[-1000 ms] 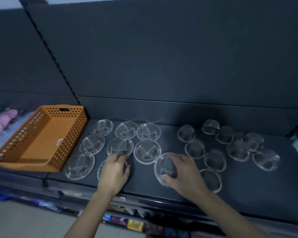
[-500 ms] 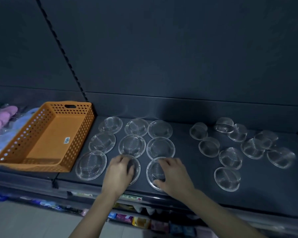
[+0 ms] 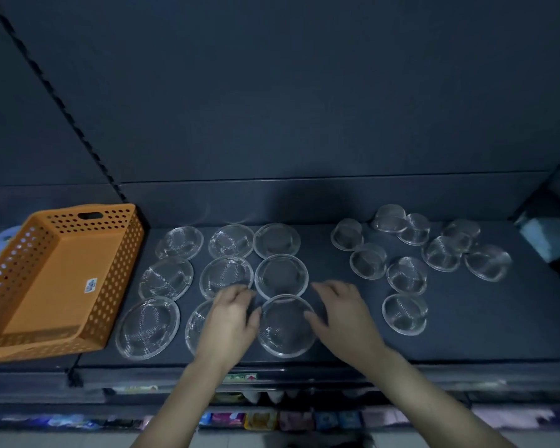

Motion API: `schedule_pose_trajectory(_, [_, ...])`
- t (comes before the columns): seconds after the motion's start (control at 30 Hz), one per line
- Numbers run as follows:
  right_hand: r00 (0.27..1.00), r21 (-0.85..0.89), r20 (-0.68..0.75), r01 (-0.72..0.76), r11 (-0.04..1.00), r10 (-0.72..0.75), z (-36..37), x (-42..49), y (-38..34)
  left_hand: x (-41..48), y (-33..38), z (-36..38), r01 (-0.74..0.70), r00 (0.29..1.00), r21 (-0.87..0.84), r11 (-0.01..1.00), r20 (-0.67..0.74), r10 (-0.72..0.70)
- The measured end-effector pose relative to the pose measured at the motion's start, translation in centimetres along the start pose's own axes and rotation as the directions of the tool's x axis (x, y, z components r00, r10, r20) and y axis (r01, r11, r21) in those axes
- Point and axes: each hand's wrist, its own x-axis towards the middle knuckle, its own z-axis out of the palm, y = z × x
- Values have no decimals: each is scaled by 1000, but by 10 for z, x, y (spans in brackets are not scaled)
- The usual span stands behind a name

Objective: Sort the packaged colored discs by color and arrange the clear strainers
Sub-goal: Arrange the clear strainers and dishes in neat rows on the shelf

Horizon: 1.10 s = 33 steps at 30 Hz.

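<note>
Looking down from the head view, a dark shelf [image 3: 485, 321] is seen with two groups of clear strainers.

1. Flat strainers [image 3: 166, 278]: nine are counted, laid in a three-by-three grid on the left half of the shelf, just beside the basket.
2. Cup-shaped strainers [image 3: 406, 275]: nine are counted, scattered loosely on the right half, several of them touching or overlapping at the back.
3. Orange perforated basket [image 3: 117, 276]: one is set at the far left. A small label [image 3: 90, 285] is seen on its floor.
4. Coloured packets [image 3: 259, 420]: a row is shown on a lower shelf, too blurred to be counted or identified.

The front-right strainer [image 3: 286, 328] of the grid is flanked by both hands. The left hand [image 3: 230, 321] is laid palm down over the front-middle strainer [image 3: 196, 329], its fingers loosely bent and nothing clasped, with the thumb at the front-right strainer's left rim. The right hand [image 3: 343, 313] is held palm down with its fingers relaxed and spread, the thumb touching the right rim.
</note>
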Motion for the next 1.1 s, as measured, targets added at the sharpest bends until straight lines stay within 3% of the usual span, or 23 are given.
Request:
schedule_pose_trajectory(0.1, [991,-73,-89,-105,992,98,-21,-7,27,8,21,9,-91,996,-30,995,19,91])
schedule_pose_trajectory(0.23, [962,-126,-104,-266,956,254,-41,-16,65,21,53,28,-165,982,-66,984,83,170])
schedule_pose_trajectory(0.4, [963,-14,-137,-234,972,230,-61,-7,110,39,104,53,-232,952,-152,961,169,256])
schedule_pose_trajectory(0.6, [973,-83,171,-141,986,154,-74,22,151,61,168,92,-229,859,-228,946,409,307])
schedule_pose_trajectory(0.73, [972,6,163,-175,985,172,-83,19,171,60,189,117,-216,802,-183,959,527,281])
schedule_pose_trajectory(1.1, [971,97,156,-198,975,182,-91,-20,193,66,173,112,-204,883,-128,971,404,239])
